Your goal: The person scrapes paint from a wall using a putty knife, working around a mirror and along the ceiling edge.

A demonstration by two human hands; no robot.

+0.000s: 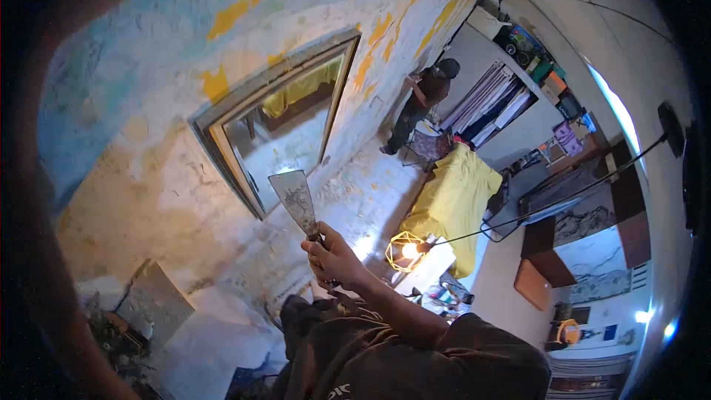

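My right hand is closed around the handle of a putty knife, raised in front of me. Its wide metal blade is smeared with grey residue and points up and left, overlapping the lower corner of a framed mirror in this view. Behind it stretches a patchy wall, with blue, yellow and bare plaster showing. My left hand is out of sight; a blurred brownish band runs along the left edge of the view.
A person stands by the far end of the wall, near an open wardrobe with hanging clothes. A yellow cloth covers furniture on the right. Close by hangs a lit caged lamp. A grey board leans at lower left.
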